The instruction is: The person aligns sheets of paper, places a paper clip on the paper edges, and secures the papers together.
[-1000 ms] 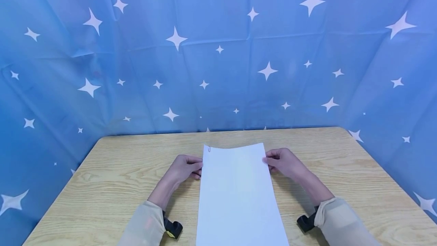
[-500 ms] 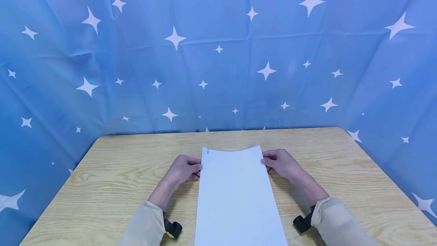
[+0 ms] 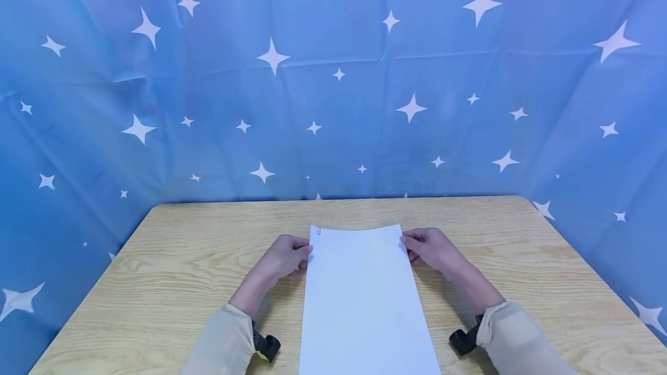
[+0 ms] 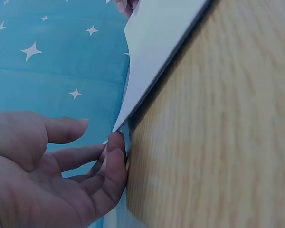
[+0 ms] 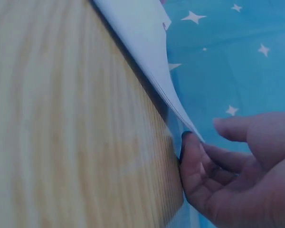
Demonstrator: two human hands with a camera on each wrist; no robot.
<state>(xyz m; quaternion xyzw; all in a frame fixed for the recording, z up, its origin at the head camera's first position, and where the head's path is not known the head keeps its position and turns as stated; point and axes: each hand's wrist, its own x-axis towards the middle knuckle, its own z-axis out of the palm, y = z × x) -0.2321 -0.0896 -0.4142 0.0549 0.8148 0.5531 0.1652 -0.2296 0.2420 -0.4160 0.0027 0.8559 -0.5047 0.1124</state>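
Observation:
A long white stack of paper [image 3: 365, 300] lies in front of me, its far edge sagging between raised corners. A small paper clip [image 3: 319, 231] sits at its far left corner. My left hand [image 3: 285, 254] holds the left side near that corner, and my right hand [image 3: 429, 249] holds the right side opposite. In the left wrist view, bent fingers [image 4: 115, 166] meet the paper's edge while the thumb stands a little off it. The right wrist view shows the same grip, with layered sheets [image 5: 168, 97] coming down to the fingers [image 5: 192, 161].
The paper is over a light wood-grain table [image 3: 172, 282]. Behind the table hangs a blue curtain [image 3: 333, 103] printed with white stars. A black wrist camera [image 3: 267, 347] pokes out from the left sleeve, and another wrist camera [image 3: 464, 341] from the right.
The paper's far edge, at the right corner most, has come down slightly towards the table. Both hands keep their hold at the sides and have barely shifted.

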